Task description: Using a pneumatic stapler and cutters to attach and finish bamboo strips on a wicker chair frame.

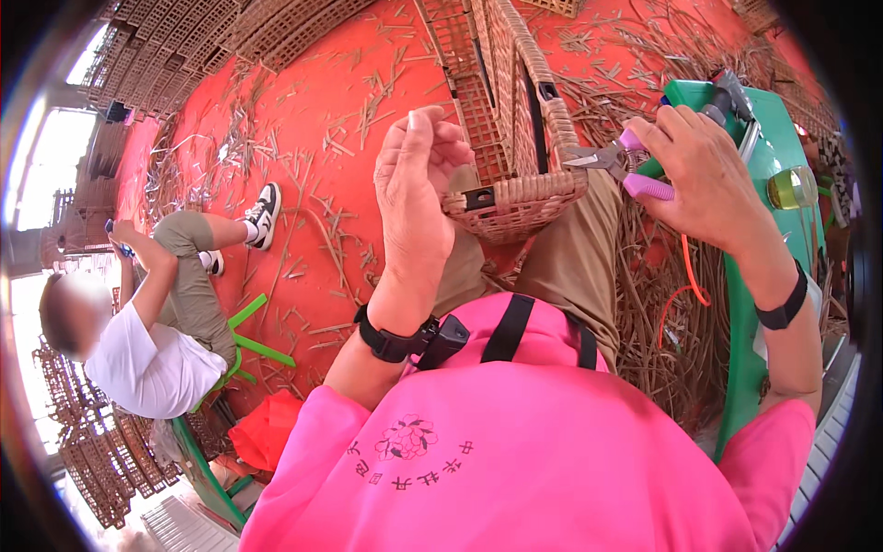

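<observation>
A brown woven wicker basket frame with black inner pieces rests between my knees, its long side stretching away from me. Beside its left near corner, my left hand is raised with the thumb up and fingers loosely curved; nothing shows in it. My right hand grips a pair of cutting pliers with pink-purple handles. Their jaws point left, over the basket's right rim; whether they touch it I cannot tell.
A green plastic table at my right bears a grey-black tool and a yellow-green container. An orange hose hangs nearby. Wicker strips litter the red floor. At left, a person sits near stacked wicker panels.
</observation>
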Tool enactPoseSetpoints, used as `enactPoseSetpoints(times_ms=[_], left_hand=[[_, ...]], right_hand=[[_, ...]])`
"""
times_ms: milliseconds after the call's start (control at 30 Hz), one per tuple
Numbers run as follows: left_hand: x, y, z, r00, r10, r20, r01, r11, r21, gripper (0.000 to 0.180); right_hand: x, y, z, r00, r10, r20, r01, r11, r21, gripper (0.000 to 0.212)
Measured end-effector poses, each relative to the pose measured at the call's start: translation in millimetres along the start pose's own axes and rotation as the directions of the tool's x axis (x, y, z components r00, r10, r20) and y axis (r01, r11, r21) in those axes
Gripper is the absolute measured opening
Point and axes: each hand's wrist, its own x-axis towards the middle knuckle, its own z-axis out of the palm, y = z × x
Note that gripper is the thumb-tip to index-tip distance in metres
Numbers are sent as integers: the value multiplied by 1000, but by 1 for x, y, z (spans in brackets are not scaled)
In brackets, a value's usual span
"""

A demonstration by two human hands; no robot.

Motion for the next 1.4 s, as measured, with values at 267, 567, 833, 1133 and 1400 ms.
enactPoseSetpoints(times_ms=[267, 567, 833, 1133, 1400], left_hand=[[3, 6, -17, 998, -34, -51, 34, 999, -7, 36], [-29, 11, 45, 748, 202, 632, -662, 170, 730, 31], [-23, -17, 49, 725, 92, 683, -683, -35, 729, 38], [-22, 2, 48, 747, -30, 664, -664, -36, 746, 38], [16, 45, 16, 987, 42, 156, -107, 892, 439, 62]], right_hand=[[-10, 8, 7, 987, 100, 126, -122, 976, 179, 50], [-133, 123, 95, 422, 904, -59, -892, 426, 149, 84], [-201, 192, 139, 244, 967, 70, -967, 238, 88, 89], [-215, 195, 167, 276, 928, -250, -960, 277, -34, 101], [-198, 174, 136, 415, 797, -438, -905, 413, -104, 84]])
